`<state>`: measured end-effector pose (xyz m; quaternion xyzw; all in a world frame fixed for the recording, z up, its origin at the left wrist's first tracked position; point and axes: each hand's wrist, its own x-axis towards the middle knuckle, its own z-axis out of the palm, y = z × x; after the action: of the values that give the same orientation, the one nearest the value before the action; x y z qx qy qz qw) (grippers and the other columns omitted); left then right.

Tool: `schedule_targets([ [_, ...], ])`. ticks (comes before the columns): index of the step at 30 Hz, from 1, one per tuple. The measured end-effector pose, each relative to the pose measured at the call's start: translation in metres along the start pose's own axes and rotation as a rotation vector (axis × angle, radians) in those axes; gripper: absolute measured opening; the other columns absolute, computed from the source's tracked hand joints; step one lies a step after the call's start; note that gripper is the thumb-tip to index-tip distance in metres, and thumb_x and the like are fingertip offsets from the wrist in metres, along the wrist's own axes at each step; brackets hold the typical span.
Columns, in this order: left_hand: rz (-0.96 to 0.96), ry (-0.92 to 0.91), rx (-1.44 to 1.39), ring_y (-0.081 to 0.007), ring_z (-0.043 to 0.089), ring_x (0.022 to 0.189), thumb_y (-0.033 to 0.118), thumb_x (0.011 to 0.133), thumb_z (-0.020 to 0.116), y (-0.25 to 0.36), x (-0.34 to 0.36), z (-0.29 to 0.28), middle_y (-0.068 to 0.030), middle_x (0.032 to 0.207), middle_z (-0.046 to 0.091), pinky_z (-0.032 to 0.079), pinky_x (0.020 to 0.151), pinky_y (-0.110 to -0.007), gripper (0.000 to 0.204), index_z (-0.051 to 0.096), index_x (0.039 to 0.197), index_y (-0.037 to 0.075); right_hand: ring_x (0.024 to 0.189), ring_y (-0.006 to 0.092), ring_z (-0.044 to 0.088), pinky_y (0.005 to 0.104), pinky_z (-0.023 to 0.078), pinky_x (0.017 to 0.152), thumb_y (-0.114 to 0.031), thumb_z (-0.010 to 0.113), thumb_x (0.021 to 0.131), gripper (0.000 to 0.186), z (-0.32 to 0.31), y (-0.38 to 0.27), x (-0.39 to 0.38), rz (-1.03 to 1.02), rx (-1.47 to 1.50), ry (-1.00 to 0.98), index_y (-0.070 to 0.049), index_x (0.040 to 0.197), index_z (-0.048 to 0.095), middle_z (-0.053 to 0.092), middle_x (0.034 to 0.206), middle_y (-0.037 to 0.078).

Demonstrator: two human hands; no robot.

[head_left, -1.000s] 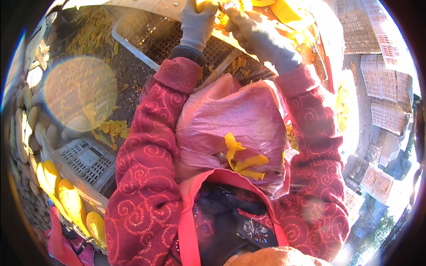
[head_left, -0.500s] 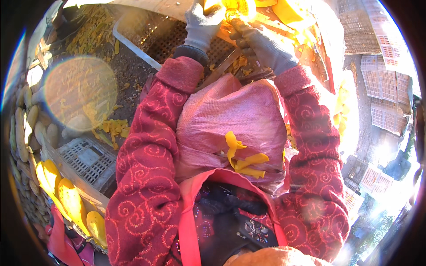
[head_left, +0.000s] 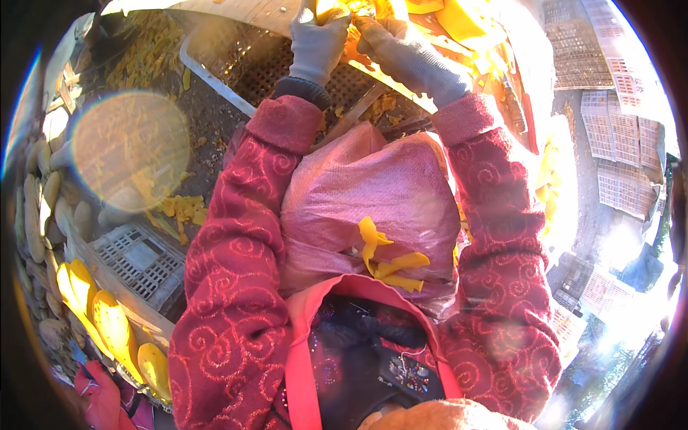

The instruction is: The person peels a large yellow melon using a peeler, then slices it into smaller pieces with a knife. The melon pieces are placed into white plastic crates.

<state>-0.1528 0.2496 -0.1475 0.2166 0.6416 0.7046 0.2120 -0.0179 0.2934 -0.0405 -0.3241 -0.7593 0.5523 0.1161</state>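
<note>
At the upper edge, both my hands wear grey knit gloves. My left hand point(head_left: 315, 49) is closed on a bright orange-yellow piece of squash point(head_left: 393, 8), which glares in the sun and is cut off by the frame. My right hand point(head_left: 412, 59) has its fingers bent against the same squash; whether a small tool is among them I cannot tell. Below the hands, a pink woven sheet point(head_left: 373, 190) covers my lap, with a few yellow peel strips point(head_left: 398, 266) on it. More orange squash point(head_left: 462, 25) lies just right of my hands.
A plastic crate point(head_left: 269, 68) stands under my left hand, and a wooden board point(head_left: 236, 8) runs behind it. Peeled yellow squashes point(head_left: 115, 326) lie at left by another crate point(head_left: 140, 258) and a pile of pale squashes point(head_left: 43, 193). Stacked crates point(head_left: 616, 125) stand at right.
Both my hands have shifted slightly left, still at the squash. My right hand has turned a little, and its fingers sit higher. The lap sheet and peel strips have barely moved.
</note>
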Motion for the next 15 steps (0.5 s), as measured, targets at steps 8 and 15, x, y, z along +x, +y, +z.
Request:
schedule_targets([
  [8, 0.550, 0.077, -0.074, -0.0210, 0.064, 0.070, 0.017, 0.082, 0.075, -0.051, 0.019, 0.009, -0.0130, 0.086, 0.068, 0.054, 0.065, -0.034, 0.027, 0.065, 0.098, -0.002, 0.073, 0.0122, 0.057, 0.0299, 0.049, 0.067, -0.034, 0.049, 0.099, 0.033, -0.005, 0.008, -0.012, 0.337, 0.043, -0.026, -0.006, 0.099, 0.065, 0.064, 0.086, 0.004],
  [15, 0.548, 0.487, 0.482, -0.0246, 0.065, 0.076, 0.030, 0.081, 0.077, -0.073, 0.018, 0.019, -0.0180, 0.090, 0.067, 0.054, 0.068, -0.036, 0.049, 0.060, 0.110, -0.005, 0.067, 0.0114, 0.053, 0.0274, 0.046, 0.063, -0.031, 0.047, 0.099, 0.030, -0.021, 0.015, -0.018, 0.477, 0.010, -0.151, -0.008, 0.107, 0.064, 0.060, 0.089, 0.003],
])
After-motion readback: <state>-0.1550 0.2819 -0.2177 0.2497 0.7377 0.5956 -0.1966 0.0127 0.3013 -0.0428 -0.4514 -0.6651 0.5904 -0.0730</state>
